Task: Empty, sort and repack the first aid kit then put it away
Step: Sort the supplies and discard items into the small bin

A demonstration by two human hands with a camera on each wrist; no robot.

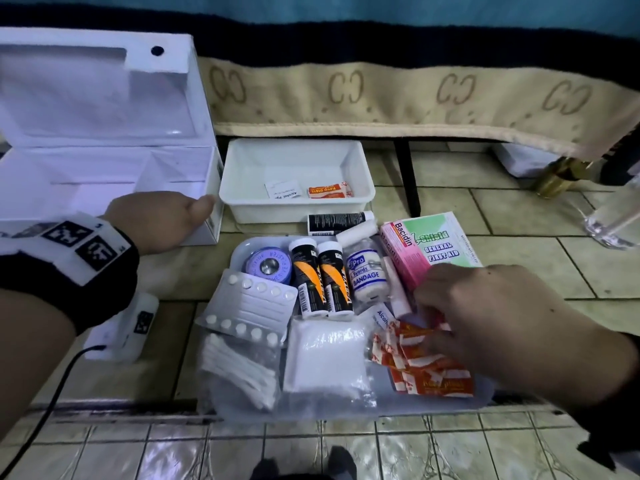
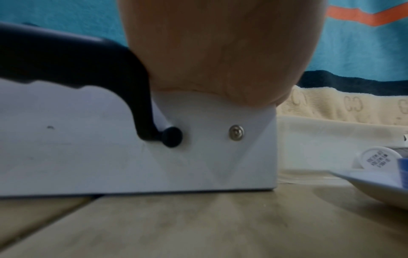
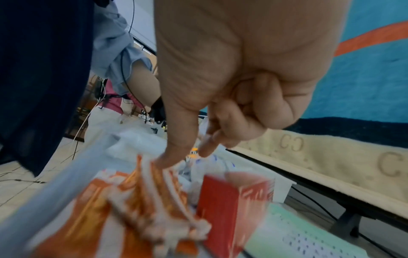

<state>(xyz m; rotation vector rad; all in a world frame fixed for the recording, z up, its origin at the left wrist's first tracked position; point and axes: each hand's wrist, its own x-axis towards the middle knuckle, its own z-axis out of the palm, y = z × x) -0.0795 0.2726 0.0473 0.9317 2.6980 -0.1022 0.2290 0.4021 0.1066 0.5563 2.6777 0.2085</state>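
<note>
The white first aid box (image 1: 86,168) stands open on the floor at the left. My left hand (image 1: 162,216) holds its front rim near the right corner, palm (image 2: 220,52) on the wall above the black handle (image 2: 88,69); its fingers are hidden. A flat tray (image 1: 311,414) holds the sorted supplies: blister packs (image 1: 252,306), two orange tubes (image 1: 306,275), a bandage roll (image 1: 367,275), gauze (image 1: 325,355) and orange plasters (image 1: 426,372). My right hand (image 1: 485,313) is over the plasters (image 3: 143,195), thumb and forefinger (image 3: 185,155) pinching some strips.
A white insert tray (image 1: 360,188) behind holds an alcohol pad and a plaster. A pink box (image 1: 401,251) and a first aid booklet (image 1: 443,240) lie at the tray's right. A bed with a beige blanket (image 1: 381,98) and its black leg (image 1: 412,181) close off the back.
</note>
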